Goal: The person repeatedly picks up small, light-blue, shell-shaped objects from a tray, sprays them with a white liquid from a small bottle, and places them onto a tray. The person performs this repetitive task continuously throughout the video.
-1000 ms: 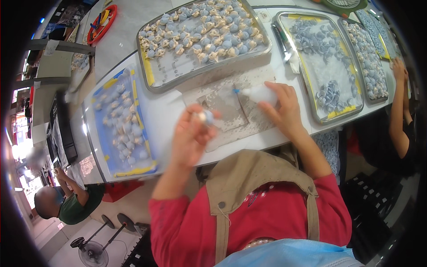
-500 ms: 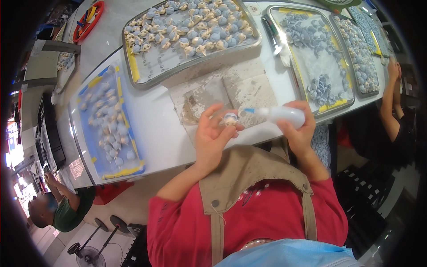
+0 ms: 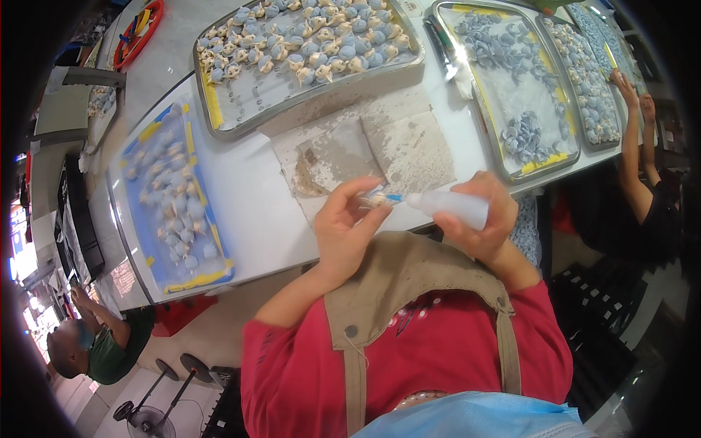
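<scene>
Between the fingertips of my left hand (image 3: pixel 346 228) is a small doll-like head (image 3: pixel 375 200), cream coloured with some blue-grey on it; my fingers hide part of it. My right hand (image 3: pixel 488 217) is wrapped round a translucent white squeeze bottle (image 3: pixel 453 207), tilted almost level. The bottle's thin blue tip (image 3: pixel 394 197) points left and meets the little head, or comes very close to it. Both hands are above the near table edge, in front of a stained sheet of cardboard (image 3: pixel 416 150).
Beyond the cardboard lies a metal tray (image 3: pixel 314 102) of similar heads. A blue tray (image 3: pixel 157 263) holds more at left. On the right, another metal tray (image 3: pixel 500 157) carries grey-blue curved pieces, with pens (image 3: pixel 440 40) beside it. Co-workers' hands (image 3: pixel 624 87) show far right.
My right hand has brought the bottle left and slightly down, so its blue tip now reaches the small head. My left hand has shifted slightly. The far-right co-worker's hands have moved apart.
</scene>
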The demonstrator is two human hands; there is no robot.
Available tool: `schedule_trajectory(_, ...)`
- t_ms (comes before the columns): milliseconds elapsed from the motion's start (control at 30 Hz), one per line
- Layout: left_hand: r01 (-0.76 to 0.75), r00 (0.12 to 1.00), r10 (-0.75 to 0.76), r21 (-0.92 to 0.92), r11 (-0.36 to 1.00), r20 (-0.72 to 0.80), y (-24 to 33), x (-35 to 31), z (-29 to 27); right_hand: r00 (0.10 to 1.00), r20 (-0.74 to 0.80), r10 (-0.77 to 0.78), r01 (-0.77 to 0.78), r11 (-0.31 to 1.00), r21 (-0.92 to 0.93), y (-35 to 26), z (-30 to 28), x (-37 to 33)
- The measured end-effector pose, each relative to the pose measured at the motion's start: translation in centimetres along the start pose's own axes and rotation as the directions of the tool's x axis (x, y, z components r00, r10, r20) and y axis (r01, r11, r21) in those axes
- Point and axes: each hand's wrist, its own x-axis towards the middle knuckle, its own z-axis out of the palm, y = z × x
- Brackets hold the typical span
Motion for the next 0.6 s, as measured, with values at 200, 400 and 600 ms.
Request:
schedule_trajectory(200, -0.001, 1.000, 0.001, 0.012, 1.000, 0.010, -0.09, -0.13, -0.30, 1.000, 0.016, -0.005, 0.005, 1.000, -0.013, -0.06, 0.39, -0.11)
schedule_trajectory(400, 0.043, 0.999, -0.042, -0.058, 0.997, 0.018, 0.28, -0.19, -0.21, 0.999, 0.000, 0.040, -0.040, 0.999, 0.008, -0.03, 0.27, -0.24)
schedule_trajectory(600, 0.109, 0.994, -0.108, -0.121, 0.987, 0.014, 0.24, 0.00, -0.07, 0.998, -0.016, 0.069, -0.069, 0.998, 0.007, 0.23, -0.19, -0.20)
